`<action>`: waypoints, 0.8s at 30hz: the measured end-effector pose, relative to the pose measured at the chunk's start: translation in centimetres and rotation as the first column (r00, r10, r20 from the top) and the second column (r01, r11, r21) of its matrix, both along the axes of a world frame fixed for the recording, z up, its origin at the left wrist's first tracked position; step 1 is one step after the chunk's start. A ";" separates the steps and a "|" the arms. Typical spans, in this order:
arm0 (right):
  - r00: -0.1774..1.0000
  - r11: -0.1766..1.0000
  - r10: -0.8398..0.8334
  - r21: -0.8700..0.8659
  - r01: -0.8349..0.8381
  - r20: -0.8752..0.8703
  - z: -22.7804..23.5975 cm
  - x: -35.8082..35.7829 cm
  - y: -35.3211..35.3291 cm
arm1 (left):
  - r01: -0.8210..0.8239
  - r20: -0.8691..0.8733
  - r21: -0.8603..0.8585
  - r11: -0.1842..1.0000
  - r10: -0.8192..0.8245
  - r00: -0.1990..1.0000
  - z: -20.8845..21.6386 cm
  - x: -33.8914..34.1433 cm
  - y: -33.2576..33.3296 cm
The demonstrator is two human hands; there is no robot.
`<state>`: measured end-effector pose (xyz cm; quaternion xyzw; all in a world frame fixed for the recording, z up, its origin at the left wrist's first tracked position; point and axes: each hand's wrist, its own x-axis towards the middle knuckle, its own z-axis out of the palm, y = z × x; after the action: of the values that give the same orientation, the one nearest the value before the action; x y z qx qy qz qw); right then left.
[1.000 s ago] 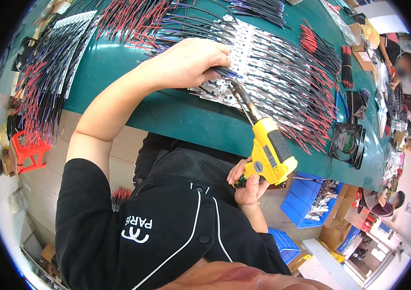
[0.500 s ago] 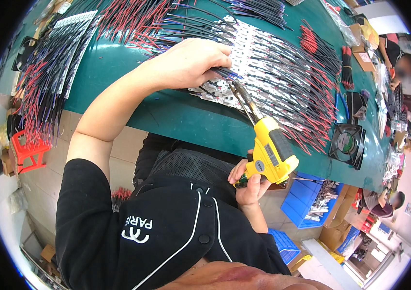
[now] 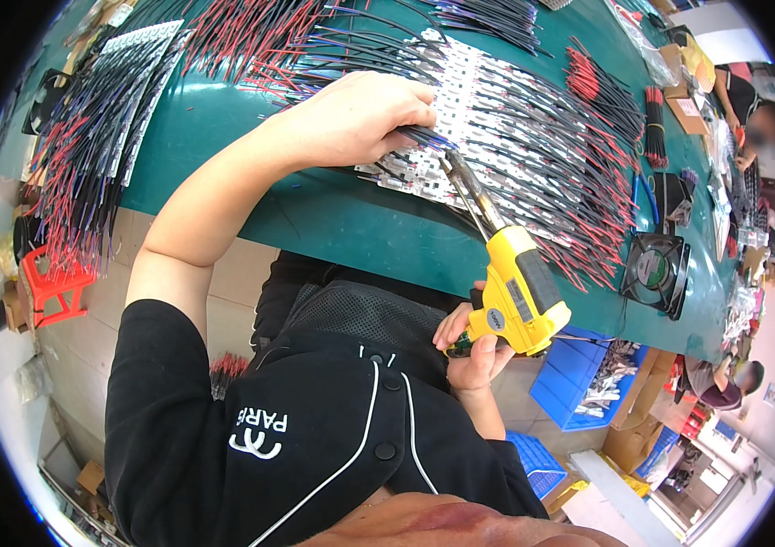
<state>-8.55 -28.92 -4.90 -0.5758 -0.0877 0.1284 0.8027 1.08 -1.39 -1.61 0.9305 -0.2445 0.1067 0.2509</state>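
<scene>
Over on the left, a red plastic stool (image 3: 57, 285) stands on the floor beside the bench, and above it a thick spread of red-and-black wires (image 3: 87, 178) hangs over the edge of the green worktop (image 3: 210, 128). The person's left arm reaches across from there, and the left hand (image 3: 371, 118) is closed, pinching a few dark, blue-ended leads (image 3: 426, 138) between thumb and fingers. It sits just where it did half a second ago. Those leads lie at the near left part of a white circuit-board panel (image 3: 460, 87), whose rows of black wires fan out to red ends on the right.

Below, the right hand (image 3: 474, 356) is wrapped around the grip of a yellow soldering gun (image 3: 520, 287), held in front of the person's waist with its barrel slanting up and left to the panel. The gun has slid a little rightward and toward the person since the earlier views, its tip (image 3: 451, 162) shifting with it; it is now just beside the blue ends, and I can't tell whether they touch. Further right, a black cooling fan (image 3: 654, 271) rests on the worktop, with a blue crate (image 3: 556, 392) below the edge.
</scene>
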 end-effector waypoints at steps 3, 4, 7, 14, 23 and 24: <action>1.000 1.000 0.009 -0.017 -0.010 -0.015 0.0 0.0 0.0 | -0.007 -0.009 0.001 1.000 0.007 1.000 0.2 0.0 -0.1; 1.000 1.000 0.010 -0.019 -0.010 -0.010 0.1 0.0 0.0 | -0.007 -0.009 0.001 1.000 0.007 1.000 0.2 0.1 -0.1; 1.000 1.000 0.010 -0.009 -0.010 0.006 0.0 0.1 -0.1 | 0.006 -0.040 0.006 1.000 -0.005 0.999 0.3 0.3 0.0; 0.999 1.000 0.000 0.016 -0.001 0.034 0.1 0.2 -0.9 | -0.446 0.204 -0.293 0.845 0.512 0.835 1.5 1.4 4.3; 0.995 1.000 0.020 0.011 -0.022 0.099 0.6 0.6 -1.8 | -0.216 0.043 -0.276 0.937 0.236 0.971 3.1 -3.3 0.0; 0.994 1.000 0.019 0.003 -0.019 0.112 0.8 0.5 -1.8 | -0.220 -0.015 -0.307 0.926 0.226 0.974 1.8 -3.8 -0.8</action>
<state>-8.04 -30.71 -4.11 -0.5794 -0.1384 0.1032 0.7966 -2.73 -2.23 0.23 0.9009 -0.1201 0.1809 0.3759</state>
